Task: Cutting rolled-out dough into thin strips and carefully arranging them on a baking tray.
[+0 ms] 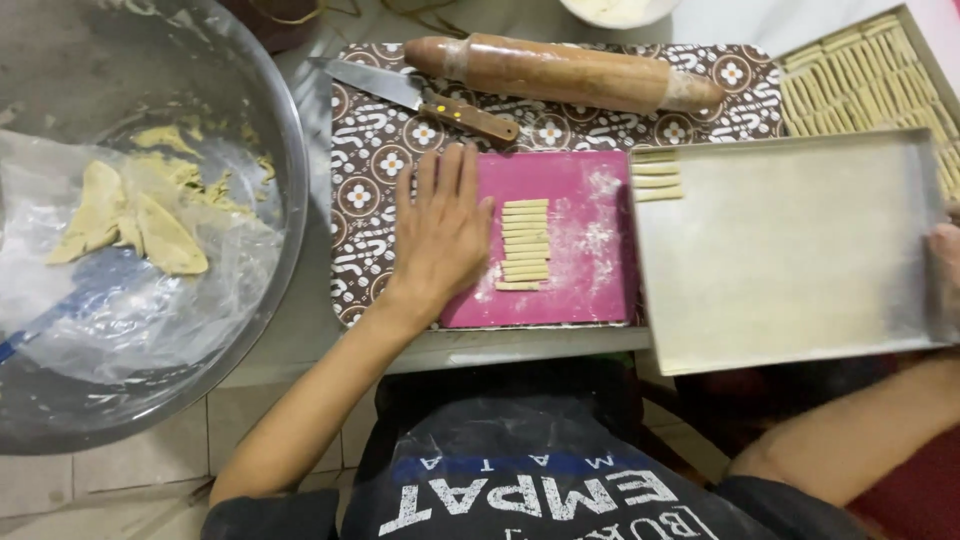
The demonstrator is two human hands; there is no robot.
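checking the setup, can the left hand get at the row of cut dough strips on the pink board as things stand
Probably yes: the left hand lies flat on the pink board right beside the dough strips, with nothing between them.

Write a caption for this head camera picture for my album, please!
Left hand flat on a pink mat beside cut dough sticks, right hand holding a metal baking tray.

Left hand (440,235) flat on cutting mat (580,290), just left of row of dough strips (525,244). Right hand (945,262) at right rim of baking tray (790,260); three strips (657,181) in tray's far left corner. Beyond left hand: knife (420,98), then rolling pin (565,72). Far left: bowl (285,120) containing dough (125,215). Behind tray: second tray (870,75) filled with strips.
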